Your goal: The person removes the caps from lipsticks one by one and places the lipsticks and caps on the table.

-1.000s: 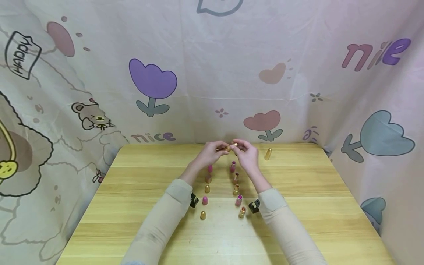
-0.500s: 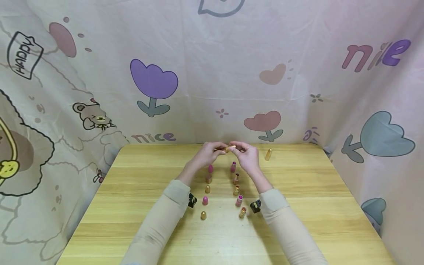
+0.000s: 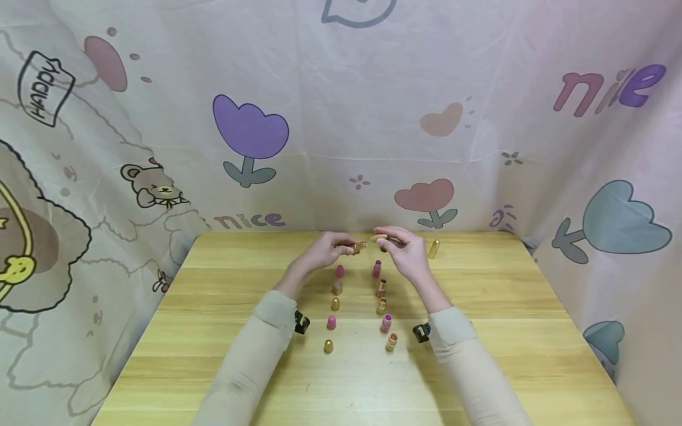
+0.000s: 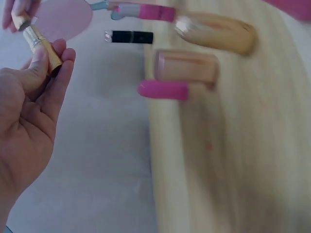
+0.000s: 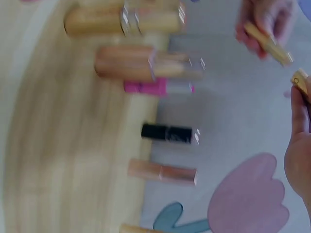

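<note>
In the head view my left hand (image 3: 321,251) grips a gold lipstick tube (image 3: 359,247) over the far part of the table. Just to its right, my right hand (image 3: 409,254) pinches the small gold lipstick cap (image 3: 379,237). A narrow gap separates cap and tube. The left wrist view shows the tube (image 4: 44,44) tilted between thumb and fingers. In the right wrist view the cap (image 5: 300,81) sits at my fingertips. Below the hands stand a row of capless lipsticks (image 3: 382,306) on the right and a row of caps (image 3: 335,303) on the left.
A tall gold lipstick (image 3: 434,249) stands at the back right of the wooden table (image 3: 213,355). A black lipstick (image 5: 167,133) and a rose-gold one (image 5: 163,172) stand near the far edge. A printed cloth (image 3: 341,118) hangs behind.
Cap and tube, together half a second ago, are now apart. My left hand has moved slightly left with the tube, my right hand slightly right with the cap.
</note>
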Motion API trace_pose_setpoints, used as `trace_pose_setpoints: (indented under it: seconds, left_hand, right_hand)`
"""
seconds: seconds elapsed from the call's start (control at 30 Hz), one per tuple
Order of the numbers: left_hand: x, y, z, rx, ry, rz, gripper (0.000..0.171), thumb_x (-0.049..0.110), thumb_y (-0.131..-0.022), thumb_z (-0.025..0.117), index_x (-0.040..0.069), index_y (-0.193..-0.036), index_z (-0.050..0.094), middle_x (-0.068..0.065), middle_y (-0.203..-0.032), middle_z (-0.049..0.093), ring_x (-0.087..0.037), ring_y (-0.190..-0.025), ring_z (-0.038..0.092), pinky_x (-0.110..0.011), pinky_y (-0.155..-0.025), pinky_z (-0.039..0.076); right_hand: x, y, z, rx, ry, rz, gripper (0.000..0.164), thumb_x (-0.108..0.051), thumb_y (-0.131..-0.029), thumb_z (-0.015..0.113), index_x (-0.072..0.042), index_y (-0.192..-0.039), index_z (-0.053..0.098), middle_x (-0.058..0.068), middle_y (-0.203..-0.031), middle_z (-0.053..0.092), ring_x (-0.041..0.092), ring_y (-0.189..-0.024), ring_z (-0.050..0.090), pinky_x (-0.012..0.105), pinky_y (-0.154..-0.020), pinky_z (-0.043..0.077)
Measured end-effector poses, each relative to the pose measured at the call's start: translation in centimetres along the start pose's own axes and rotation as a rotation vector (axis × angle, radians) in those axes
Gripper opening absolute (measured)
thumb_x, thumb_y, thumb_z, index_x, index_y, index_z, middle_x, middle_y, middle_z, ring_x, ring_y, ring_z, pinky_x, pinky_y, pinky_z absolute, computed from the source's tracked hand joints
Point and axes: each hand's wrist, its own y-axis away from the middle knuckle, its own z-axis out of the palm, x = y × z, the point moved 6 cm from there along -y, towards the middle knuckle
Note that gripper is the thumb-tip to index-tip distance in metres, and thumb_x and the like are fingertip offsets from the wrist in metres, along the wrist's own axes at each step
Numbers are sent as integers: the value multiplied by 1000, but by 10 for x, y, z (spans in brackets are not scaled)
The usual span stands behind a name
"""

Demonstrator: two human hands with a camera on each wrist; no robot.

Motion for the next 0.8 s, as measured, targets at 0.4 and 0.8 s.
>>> trace_pose_setpoints:
  seconds: [0.4,0.8]
  left_hand:
    - [-26,11,-5,150,131,-40,32,8,-101,67,3,-133,65,-15,-127,71,-31,-118,68,-40,-104,57]
    - [-56,6,-6,281,186,-118,32,6,-99,69,-1,-129,60,-18,-127,69,-35,-121,65,-45,-109,53]
  right_hand:
    - [4,-7,-19,41,1,73,36,-1,-89,80,3,-123,69,21,-119,74,18,-107,73,24,-96,58]
    - [42,-12,-13,-18,159,118,25,7,-86,80,7,-110,73,22,-117,67,38,-110,70,21,-92,59]
